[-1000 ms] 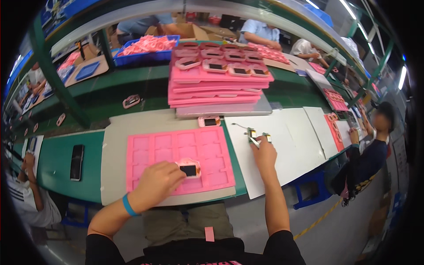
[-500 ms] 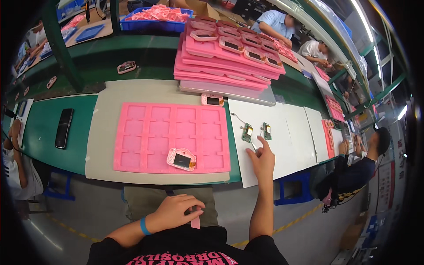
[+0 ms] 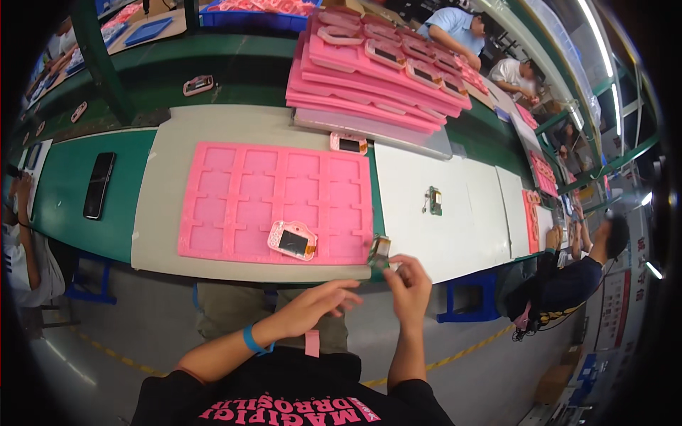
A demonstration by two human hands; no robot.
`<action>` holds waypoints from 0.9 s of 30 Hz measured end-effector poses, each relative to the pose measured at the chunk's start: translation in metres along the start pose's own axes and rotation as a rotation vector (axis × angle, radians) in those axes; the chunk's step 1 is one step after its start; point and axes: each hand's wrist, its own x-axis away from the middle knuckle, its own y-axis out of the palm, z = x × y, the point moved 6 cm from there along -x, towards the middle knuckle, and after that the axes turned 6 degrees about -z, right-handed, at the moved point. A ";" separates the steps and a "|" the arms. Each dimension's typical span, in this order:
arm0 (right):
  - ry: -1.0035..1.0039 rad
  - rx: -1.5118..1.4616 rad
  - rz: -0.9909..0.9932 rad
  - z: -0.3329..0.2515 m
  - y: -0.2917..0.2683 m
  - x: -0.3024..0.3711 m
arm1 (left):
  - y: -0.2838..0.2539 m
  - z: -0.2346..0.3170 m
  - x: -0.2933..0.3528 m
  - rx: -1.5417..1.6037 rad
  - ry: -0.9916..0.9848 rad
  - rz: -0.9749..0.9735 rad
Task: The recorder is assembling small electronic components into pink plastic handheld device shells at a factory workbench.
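My right hand (image 3: 410, 287) pinches a small green circuit board (image 3: 379, 250) at its near edge. The board is raised beside the right front corner of a pink compartment tray (image 3: 220, 245). Fingers apart and with nothing in it, my left hand (image 3: 320, 307) hovers in front of the table edge, below the tray. One pink handheld console shell (image 3: 293, 240) with a dark screen sits in the tray's front row, and the other compartments hold nothing. A second circuit board (image 3: 435, 201) lies on the white sheet (image 3: 469, 234) to the right.
Behind the tray rises a stack of pink trays (image 3: 369, 92) bearing more shells. One shell (image 3: 348, 143) lies at the stack's foot, another (image 3: 198, 85) further left. A black phone (image 3: 99, 186) rests on the green mat at left. Co-workers sit at the far right and left.
My right hand has taken one circuit board off the white sheet and brought it nearer and leftward to the tray corner. My left hand has risen and moved right, its fingers stretching out.
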 end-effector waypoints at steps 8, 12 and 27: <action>-0.205 -0.016 -0.221 0.007 0.061 0.081 | -0.017 -0.018 0.002 0.105 -0.042 0.012; -0.076 -0.177 -0.255 0.018 0.064 0.086 | -0.028 -0.014 0.013 -0.118 -0.066 -0.113; 0.265 -0.395 -0.390 0.039 0.101 0.082 | -0.032 -0.014 0.050 -0.515 -0.166 -0.064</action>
